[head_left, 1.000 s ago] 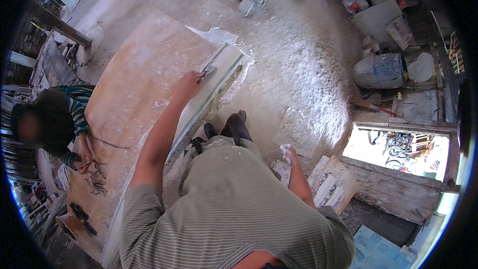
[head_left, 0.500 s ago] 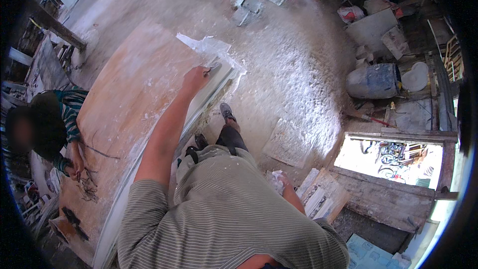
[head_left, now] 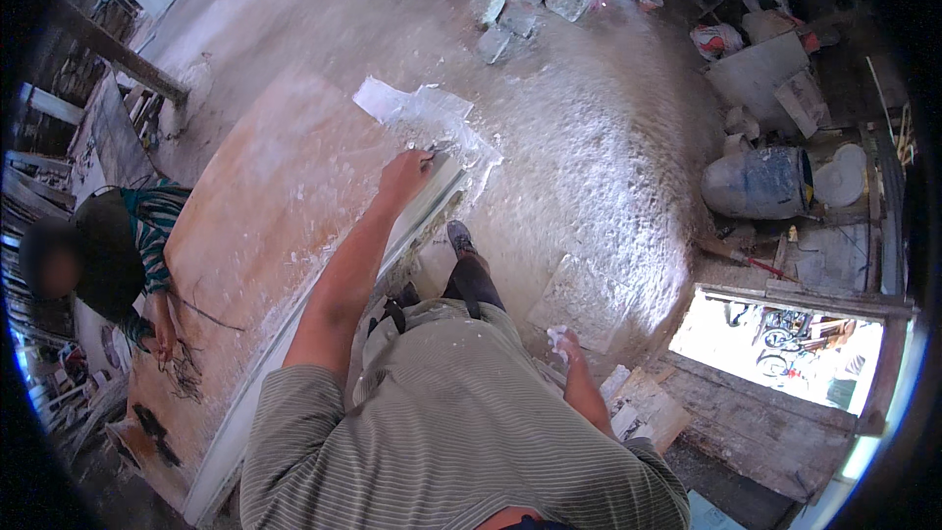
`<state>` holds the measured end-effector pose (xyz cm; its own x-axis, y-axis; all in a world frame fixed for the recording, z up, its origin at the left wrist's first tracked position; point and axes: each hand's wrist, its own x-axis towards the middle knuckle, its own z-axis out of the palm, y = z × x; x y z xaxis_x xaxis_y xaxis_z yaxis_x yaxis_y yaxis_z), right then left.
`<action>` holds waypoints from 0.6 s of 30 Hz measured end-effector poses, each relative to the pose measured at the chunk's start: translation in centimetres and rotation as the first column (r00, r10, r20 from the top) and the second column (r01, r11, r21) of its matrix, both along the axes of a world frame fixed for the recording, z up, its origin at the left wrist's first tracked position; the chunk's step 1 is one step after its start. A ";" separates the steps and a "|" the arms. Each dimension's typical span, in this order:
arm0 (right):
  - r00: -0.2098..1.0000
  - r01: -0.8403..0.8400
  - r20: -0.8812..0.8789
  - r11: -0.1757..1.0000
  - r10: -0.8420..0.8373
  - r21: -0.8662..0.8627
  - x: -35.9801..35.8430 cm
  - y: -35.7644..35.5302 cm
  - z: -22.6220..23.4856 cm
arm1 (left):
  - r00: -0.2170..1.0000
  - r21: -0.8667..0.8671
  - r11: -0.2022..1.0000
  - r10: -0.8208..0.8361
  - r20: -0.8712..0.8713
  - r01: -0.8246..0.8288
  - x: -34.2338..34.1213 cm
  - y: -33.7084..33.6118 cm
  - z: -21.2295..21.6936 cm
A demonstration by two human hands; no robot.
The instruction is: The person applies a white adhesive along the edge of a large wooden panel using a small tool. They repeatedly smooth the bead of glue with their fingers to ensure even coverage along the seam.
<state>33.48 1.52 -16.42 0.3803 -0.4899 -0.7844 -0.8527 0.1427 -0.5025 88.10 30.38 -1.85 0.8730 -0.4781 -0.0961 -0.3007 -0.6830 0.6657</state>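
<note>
My left hand is closed on a small scraper, whose blade lies at the far end of a long white plaster moulding. The moulding runs along the right edge of a broad brown tabletop. Ragged white plaster spreads past the table's far corner, just beyond the scraper. Out to the right, away from the table, my right hand is closed on a white lump; whether it is wet plaster or a cloth I cannot tell.
On the left, a co-worker in a striped sleeve handles thin dark strands on the tabletop. A blue barrel lies on its side at right, near boards and a window opening. White-caked blocks sit on the far floor.
My left hand stays with the scraper at the moulding's far end, its wrist turned slightly. My right hand has moved forward, away from my body, with the white lump. The whole view has shifted a little.
</note>
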 end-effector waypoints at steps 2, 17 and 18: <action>0.999 -0.035 -0.015 0.997 0.034 -0.072 1.6 -1.0 1.2 | 0.997 -0.077 0.995 0.052 -0.050 -0.056 -0.5 0.6 0.0; 0.989 -0.041 0.146 0.952 -0.004 0.303 -3.0 -1.0 2.0 | 0.835 -0.254 0.865 0.281 -0.473 -0.434 -4.3 3.6 -3.1; 0.982 -0.032 0.183 0.937 -0.035 0.349 -3.5 -1.5 2.3 | 0.840 -0.262 0.857 0.298 -0.453 -0.445 -2.9 1.2 -4.3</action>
